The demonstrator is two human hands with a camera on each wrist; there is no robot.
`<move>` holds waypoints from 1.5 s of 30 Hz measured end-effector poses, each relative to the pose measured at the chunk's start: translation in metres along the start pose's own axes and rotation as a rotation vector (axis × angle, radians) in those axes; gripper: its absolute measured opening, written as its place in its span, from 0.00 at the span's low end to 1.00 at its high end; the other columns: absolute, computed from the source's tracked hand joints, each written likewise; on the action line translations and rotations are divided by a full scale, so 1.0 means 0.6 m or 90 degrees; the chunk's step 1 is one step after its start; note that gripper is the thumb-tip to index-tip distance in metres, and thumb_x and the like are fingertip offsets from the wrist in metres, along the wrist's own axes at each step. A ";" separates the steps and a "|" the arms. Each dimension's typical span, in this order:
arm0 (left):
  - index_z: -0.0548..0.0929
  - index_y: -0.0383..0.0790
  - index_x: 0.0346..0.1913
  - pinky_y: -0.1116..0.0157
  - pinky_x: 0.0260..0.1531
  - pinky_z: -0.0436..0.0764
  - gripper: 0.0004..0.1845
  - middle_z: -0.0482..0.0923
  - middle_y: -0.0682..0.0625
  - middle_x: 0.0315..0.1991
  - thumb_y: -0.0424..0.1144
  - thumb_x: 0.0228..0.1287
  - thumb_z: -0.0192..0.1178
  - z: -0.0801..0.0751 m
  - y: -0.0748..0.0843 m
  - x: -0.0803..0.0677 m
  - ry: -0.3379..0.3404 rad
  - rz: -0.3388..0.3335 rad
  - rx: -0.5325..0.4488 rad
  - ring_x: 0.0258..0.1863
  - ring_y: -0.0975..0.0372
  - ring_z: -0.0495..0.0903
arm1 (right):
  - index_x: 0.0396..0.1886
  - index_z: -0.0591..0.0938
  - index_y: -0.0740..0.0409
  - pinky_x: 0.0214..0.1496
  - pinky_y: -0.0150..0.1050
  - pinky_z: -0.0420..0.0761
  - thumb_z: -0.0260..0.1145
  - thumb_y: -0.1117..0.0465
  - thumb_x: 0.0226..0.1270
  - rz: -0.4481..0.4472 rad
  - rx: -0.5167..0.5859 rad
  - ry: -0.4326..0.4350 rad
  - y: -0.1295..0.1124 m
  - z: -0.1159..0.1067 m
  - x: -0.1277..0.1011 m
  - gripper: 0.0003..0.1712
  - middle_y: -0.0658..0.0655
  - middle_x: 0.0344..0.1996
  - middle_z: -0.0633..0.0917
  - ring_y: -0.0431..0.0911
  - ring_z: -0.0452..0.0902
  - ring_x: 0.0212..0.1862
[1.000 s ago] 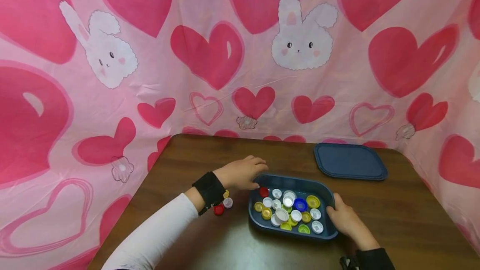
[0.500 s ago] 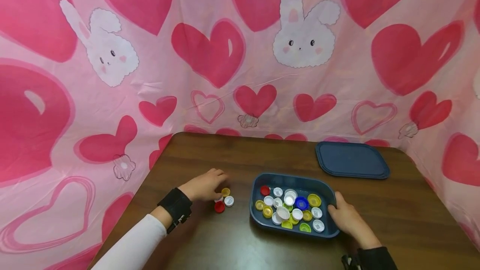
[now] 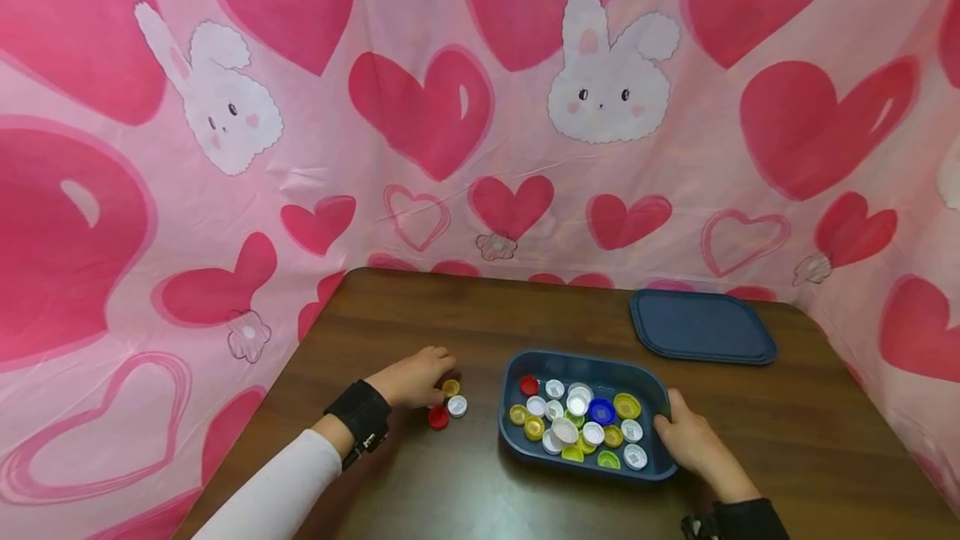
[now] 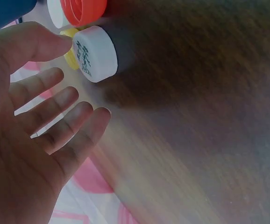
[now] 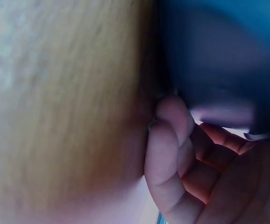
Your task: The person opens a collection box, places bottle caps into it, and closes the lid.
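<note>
My left hand (image 3: 414, 379) is over the table beside a small group of bottle caps, its fingers apart and relaxed. In the left wrist view a white cap with green writing (image 4: 96, 54) lies right at the thumb tip, with a red cap (image 4: 84, 10) and a yellow cap (image 4: 69, 46) behind it. The head view also shows a white cap (image 3: 457, 406) at the group's right. My right hand (image 3: 697, 440) grips the right end of a dark blue plastic box (image 3: 513, 440), thumb over the rim and fingers curled underneath. Several white, yellow, green, red and blue caps lie in the box.
A dark blue lid (image 3: 701, 325) lies flat at the back right of the brown wooden table (image 3: 450, 482). Behind the table hangs a pink cloth (image 3: 420, 215) with hearts and rabbits.
My left hand has moved left from the box's far left corner to the loose caps on the table. The right hand keeps its grip on the box, which stays in place.
</note>
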State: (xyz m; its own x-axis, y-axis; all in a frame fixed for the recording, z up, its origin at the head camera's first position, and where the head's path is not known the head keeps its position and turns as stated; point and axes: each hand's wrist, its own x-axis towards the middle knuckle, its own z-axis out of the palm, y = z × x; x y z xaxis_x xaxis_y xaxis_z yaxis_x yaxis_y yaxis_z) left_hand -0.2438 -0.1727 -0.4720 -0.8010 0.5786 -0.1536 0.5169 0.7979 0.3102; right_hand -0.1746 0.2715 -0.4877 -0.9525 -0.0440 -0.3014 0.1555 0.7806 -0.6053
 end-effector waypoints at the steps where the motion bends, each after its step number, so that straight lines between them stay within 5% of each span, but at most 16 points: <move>1: 0.81 0.42 0.59 0.57 0.55 0.81 0.23 0.77 0.50 0.51 0.40 0.61 0.70 0.001 -0.001 0.000 -0.004 -0.005 -0.001 0.51 0.58 0.74 | 0.64 0.61 0.69 0.46 0.56 0.80 0.49 0.59 0.76 0.001 0.001 -0.002 0.000 0.001 0.000 0.24 0.78 0.52 0.79 0.61 0.81 0.47; 16: 0.82 0.44 0.60 0.58 0.53 0.82 0.25 0.77 0.51 0.50 0.40 0.58 0.73 0.006 0.008 0.012 -0.041 -0.002 -0.009 0.50 0.59 0.74 | 0.64 0.60 0.69 0.46 0.55 0.81 0.49 0.60 0.76 0.026 0.007 -0.018 -0.008 -0.002 -0.001 0.24 0.78 0.52 0.78 0.60 0.81 0.46; 24: 0.86 0.42 0.45 0.60 0.45 0.83 0.14 0.77 0.51 0.39 0.34 0.55 0.73 0.006 0.015 0.024 0.007 0.050 0.052 0.39 0.61 0.76 | 0.65 0.59 0.70 0.44 0.53 0.81 0.49 0.59 0.76 0.031 0.015 -0.023 -0.002 0.001 0.000 0.25 0.78 0.52 0.78 0.59 0.81 0.45; 35: 0.86 0.42 0.46 0.60 0.47 0.85 0.15 0.78 0.52 0.39 0.33 0.54 0.74 0.002 0.027 0.044 0.006 0.034 0.046 0.39 0.61 0.79 | 0.65 0.61 0.69 0.46 0.55 0.80 0.50 0.59 0.76 0.007 0.002 0.002 -0.002 0.004 0.001 0.25 0.78 0.54 0.78 0.60 0.80 0.48; 45: 0.83 0.39 0.52 0.60 0.49 0.84 0.19 0.78 0.49 0.42 0.34 0.58 0.73 -0.048 0.086 0.079 0.050 0.075 0.093 0.42 0.58 0.79 | 0.63 0.62 0.68 0.44 0.53 0.80 0.50 0.59 0.76 -0.007 0.009 0.008 0.002 0.002 0.000 0.23 0.76 0.52 0.79 0.58 0.80 0.46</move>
State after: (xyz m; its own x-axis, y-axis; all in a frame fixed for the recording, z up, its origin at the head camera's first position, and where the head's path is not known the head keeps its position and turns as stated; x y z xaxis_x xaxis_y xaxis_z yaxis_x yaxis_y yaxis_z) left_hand -0.2639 -0.1090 -0.4363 -0.7501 0.6595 -0.0487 0.6428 0.7444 0.1808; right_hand -0.1739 0.2716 -0.4895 -0.9573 -0.0450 -0.2854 0.1483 0.7713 -0.6189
